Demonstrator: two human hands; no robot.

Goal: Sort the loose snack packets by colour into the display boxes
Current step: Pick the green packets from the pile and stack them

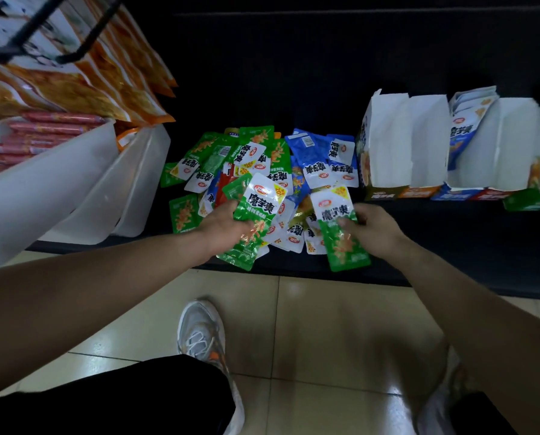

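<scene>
Gripped in left hand (226,226), green packet (257,205) marked 魔芋爽; pinched by right hand (375,230), second green packet (345,246), same lettering; both over loose pile (312,164) at shelf (450,240) front edge; display boxes (419,142) toward right end.

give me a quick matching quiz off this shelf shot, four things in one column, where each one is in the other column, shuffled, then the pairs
Things
1 red sausages
2 blue packets
3 display boxes
4 right hand

Places
a right end of the shelf
b in the white bin at far left
c fingers gripping a green packet
d right part of the loose pile, next to the boxes

Pairs: 1-b, 2-d, 3-a, 4-c
</scene>
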